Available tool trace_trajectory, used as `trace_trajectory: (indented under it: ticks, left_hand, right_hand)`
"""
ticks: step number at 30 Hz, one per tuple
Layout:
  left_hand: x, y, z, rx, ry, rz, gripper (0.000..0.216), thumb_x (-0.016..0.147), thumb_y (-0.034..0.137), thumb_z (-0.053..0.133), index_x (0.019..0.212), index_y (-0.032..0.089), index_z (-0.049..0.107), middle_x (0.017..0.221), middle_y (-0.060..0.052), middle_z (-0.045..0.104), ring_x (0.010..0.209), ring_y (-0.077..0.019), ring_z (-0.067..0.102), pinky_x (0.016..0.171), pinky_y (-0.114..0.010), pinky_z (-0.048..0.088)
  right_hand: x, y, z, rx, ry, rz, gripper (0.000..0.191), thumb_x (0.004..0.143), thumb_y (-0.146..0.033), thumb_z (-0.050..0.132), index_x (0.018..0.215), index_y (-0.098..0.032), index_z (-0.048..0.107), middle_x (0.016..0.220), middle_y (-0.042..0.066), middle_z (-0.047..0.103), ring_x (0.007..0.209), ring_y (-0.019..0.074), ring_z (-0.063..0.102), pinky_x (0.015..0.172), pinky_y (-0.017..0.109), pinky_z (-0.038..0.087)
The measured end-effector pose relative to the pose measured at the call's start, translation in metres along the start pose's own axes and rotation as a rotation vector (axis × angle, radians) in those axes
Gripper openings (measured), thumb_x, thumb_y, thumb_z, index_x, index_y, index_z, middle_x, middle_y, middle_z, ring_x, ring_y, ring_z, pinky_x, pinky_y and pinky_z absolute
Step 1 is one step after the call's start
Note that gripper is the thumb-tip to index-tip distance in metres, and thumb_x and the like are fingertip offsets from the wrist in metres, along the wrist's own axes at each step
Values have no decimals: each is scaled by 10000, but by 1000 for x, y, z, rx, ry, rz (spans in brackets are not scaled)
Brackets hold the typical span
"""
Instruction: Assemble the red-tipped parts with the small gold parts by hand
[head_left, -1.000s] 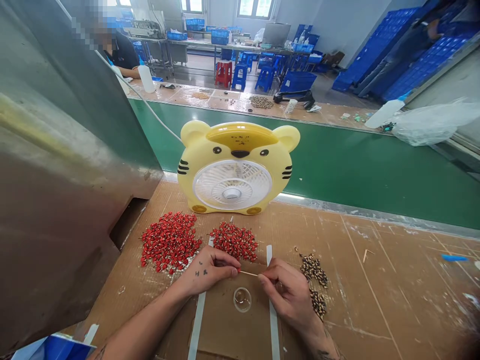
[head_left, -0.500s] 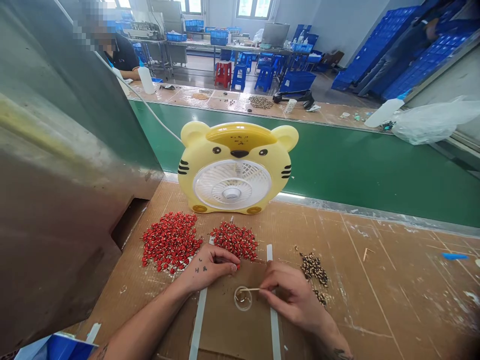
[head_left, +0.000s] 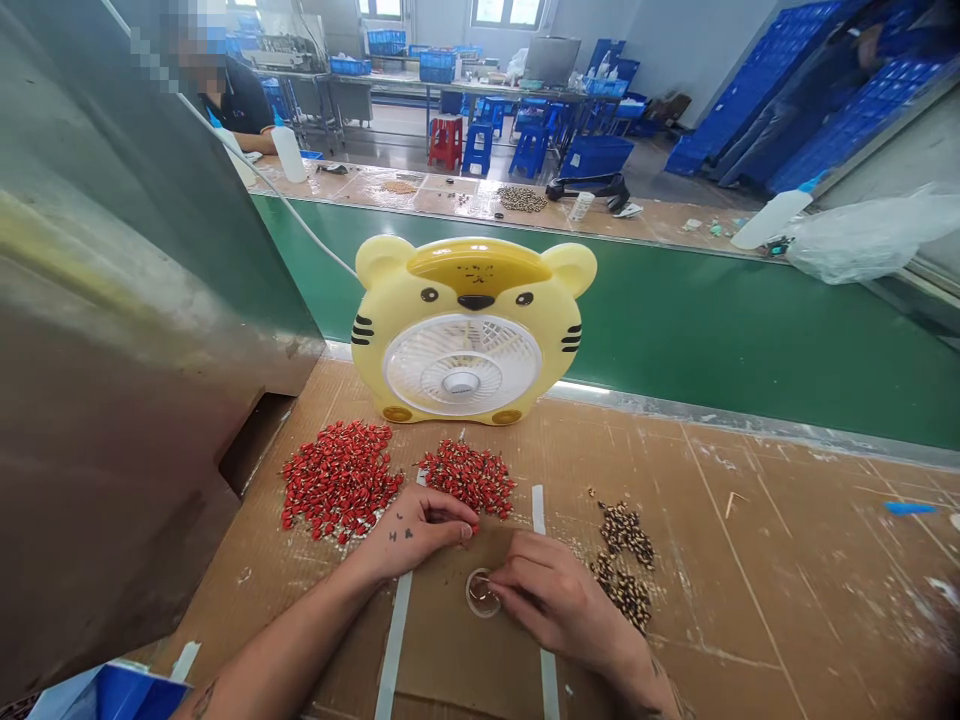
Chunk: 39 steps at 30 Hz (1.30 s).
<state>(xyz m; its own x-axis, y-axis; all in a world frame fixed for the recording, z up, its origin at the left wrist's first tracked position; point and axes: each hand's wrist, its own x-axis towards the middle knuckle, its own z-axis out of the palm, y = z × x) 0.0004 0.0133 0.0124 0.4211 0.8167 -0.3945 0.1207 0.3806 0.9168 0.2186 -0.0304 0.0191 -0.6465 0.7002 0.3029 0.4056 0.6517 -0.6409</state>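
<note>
My left hand (head_left: 424,527) pinches a small red piece (head_left: 474,530) between thumb and fingertips, just in front of the nearer red pile (head_left: 466,476). My right hand (head_left: 544,590) is closed in a pinch on a thin wooden stick (head_left: 489,578), most of it hidden by the fingers. Its tip is at a small round clear dish (head_left: 482,609) holding some clear liquid. Under both hands lies a brown cardboard sheet (head_left: 465,670) with white tape strips along its sides. Small black-and-gold pieces (head_left: 626,535) lie in two heaps right of my right hand.
A larger red pile (head_left: 337,480) lies at the left. Behind the piles stands a yellow tiger-faced fan (head_left: 465,330). A metal housing (head_left: 135,330) walls off the left side. Across a green panel (head_left: 712,340), another person (head_left: 244,105) sits at a bench with white bottles.
My right hand has moved left toward the dish, so less of the stick shows and more of the lower black-and-gold heap is visible. My left hand stays nearly still.
</note>
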Motion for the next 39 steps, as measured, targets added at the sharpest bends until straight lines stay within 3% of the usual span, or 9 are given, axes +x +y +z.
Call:
trace_trajectory:
  ticks: [9,11,16,20,33,35,39]
  left_hand:
    - [0,3,0,15,6,7,231,707,306,754,852,130,794,698,-50,739,623,-152,609,593,-240,400]
    - [0,1,0,11,-4,15,234,717,311,752,860,131,793,720,-57,746,633,-153,614,598,-240,402]
    - [0,-1,1,26,-15,17,203,726,297,750,849,139,789,740,-56,750,647,-148,617,599,-237,397]
    - [-1,1,2,15,-32,13,201,730,292,743,853,139,785,745,-56,749,646,-145,613,598,-234,393]
    - [0,1,1,14,-52,10,207,724,290,733,837,121,776,701,-41,713,606,-123,558,568,-222,353]
    - [0,2,2,9,-44,10,202,721,283,733,833,120,776,694,-37,709,599,-119,550,568,-220,351]
    - [-1,3,1,38,-31,24,191,723,273,728,837,128,778,714,-37,716,618,-125,555,582,-223,360]
  right_hand:
    - [-1,1,-4,44,-37,8,195,953,-203,511,807,-178,639,678,24,592,665,153,521,607,269,392]
    - [-4,2,-7,99,29,50,168,934,-214,552,797,-180,645,655,13,580,629,144,523,580,260,388]
    - [-9,6,-10,195,352,190,95,896,-177,611,821,-183,669,654,6,583,591,142,540,546,256,398]
    - [-8,7,-5,195,414,227,84,884,-161,621,832,-181,683,654,9,585,590,148,549,541,263,406]
    - [-6,6,-7,131,415,219,106,884,-145,614,793,-192,643,647,1,585,585,140,528,548,253,387]
    - [-7,7,-9,138,347,210,133,892,-175,611,761,-193,626,636,-1,566,578,138,520,544,251,379]
    - [-5,8,-12,86,76,146,166,902,-281,628,762,-191,631,653,10,573,615,149,538,560,251,387]
